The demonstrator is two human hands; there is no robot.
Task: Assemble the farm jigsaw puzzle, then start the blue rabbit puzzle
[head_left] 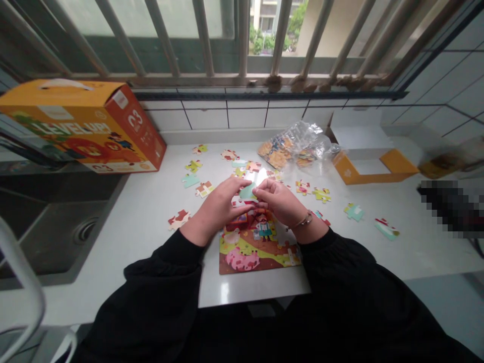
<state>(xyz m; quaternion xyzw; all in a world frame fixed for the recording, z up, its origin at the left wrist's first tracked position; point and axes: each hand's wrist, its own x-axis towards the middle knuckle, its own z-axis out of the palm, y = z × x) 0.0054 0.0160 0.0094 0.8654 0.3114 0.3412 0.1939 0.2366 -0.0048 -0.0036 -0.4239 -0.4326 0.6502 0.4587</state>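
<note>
A pale green puzzle piece [247,191] is held up between my two hands, above the top of a partly joined jigsaw puzzle [244,259]. My left hand [223,202] curves around the piece's left side, with its fingertips on it. On the other side, my right hand [280,201] pinches the piece between thumb and fingers. The joined part of the puzzle shows a pink animal, a white bird and a figure in a green apron. My hands cover some of its upper part. Loose puzzle pieces [204,189] lie around both hands on the white counter.
An orange puzzle box [86,128] stands at the left beside a sink [68,227]. Toward the back lies a clear plastic bag [287,146] of more pieces. An open orange-and-white carton [372,174] sits right of it. Several stray pieces [354,212] are spread to the right.
</note>
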